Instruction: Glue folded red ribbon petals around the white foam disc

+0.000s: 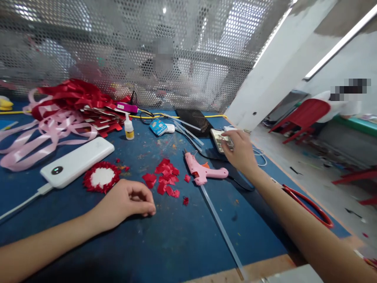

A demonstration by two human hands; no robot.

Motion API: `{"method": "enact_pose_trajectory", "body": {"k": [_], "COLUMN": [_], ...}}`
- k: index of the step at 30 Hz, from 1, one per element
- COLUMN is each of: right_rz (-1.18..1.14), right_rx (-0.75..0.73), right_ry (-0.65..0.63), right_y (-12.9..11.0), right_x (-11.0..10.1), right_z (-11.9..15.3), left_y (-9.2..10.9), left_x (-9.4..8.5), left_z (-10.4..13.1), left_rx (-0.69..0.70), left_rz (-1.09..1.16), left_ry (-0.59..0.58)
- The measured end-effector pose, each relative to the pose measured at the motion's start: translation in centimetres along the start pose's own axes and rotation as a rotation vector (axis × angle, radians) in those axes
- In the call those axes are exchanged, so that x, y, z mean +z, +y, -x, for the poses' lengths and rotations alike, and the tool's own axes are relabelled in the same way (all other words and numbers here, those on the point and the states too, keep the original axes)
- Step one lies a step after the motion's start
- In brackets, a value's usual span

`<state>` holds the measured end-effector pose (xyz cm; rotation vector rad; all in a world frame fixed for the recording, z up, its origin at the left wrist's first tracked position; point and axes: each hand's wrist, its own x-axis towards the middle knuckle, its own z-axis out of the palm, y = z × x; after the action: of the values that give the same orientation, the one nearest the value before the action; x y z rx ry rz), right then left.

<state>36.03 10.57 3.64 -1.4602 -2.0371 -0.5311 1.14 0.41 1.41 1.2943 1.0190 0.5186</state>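
My left hand (129, 200) rests on the blue tabletop with its fingers curled in towards the thumb, and I see nothing in it. Beside it lies a round piece with a white middle and a red ruffled ribbon edge (86, 181). Small cut pieces of red ribbon (166, 177) are scattered just beyond the fingertips. My right hand (240, 151) reaches over a smartphone (217, 137), its fingers stretched out at the lit screen. Between my hands lies a pink glue gun (203, 173), with a long clear glue stick (219, 220) coming out of its back.
A white power bank (79, 161) with a cable lies at left. Behind it are pink ribbon loops (59, 129) and a red ribbon heap (73, 94). A small glue bottle (129, 127), spare glue sticks (188, 135) and red-handled scissors (309, 204) also lie here. Perforated metal (118, 51) borders the back.
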Motion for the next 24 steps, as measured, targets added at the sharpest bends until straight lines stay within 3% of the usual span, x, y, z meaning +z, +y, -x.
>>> {"method": "enact_pose_trajectory", "body": {"k": [3, 7, 11, 14, 18, 24], "right_rz": [-0.050, 0.100, 0.165, 0.193, 0.237, 0.226], "right_rx": [-0.105, -0.162, -0.142, -0.148, -0.161, -0.192], "right_ry": [-0.224, -0.501, -0.582, -0.666, -0.724, -0.675], "right_y": [-2.5, -6.6, -9.7, -11.0, -11.8, -11.9], "right_x": [1.1, 4.1, 7.8, 9.5, 9.5, 7.8], "right_z": [-3.6, -8.6, -11.8, -13.6, -15.1, -14.7], "left_y": [-0.4, -1.0, -1.3, -1.2, -1.0, -1.1], "left_x": [-0.1, -0.1, -0.1, -0.2, -0.3, -0.2], "left_z": [-0.3, -0.5, -0.7, -0.8, -1.0, -1.0], "left_rx": [0.026, 0.087, 0.109, 0.112, 0.128, 0.189], "left_rz": [0.015, 0.026, 0.037, 0.054, 0.085, 0.106], "left_ry": [-0.013, 0.020, 0.023, -0.017, -0.095, -0.064]}}
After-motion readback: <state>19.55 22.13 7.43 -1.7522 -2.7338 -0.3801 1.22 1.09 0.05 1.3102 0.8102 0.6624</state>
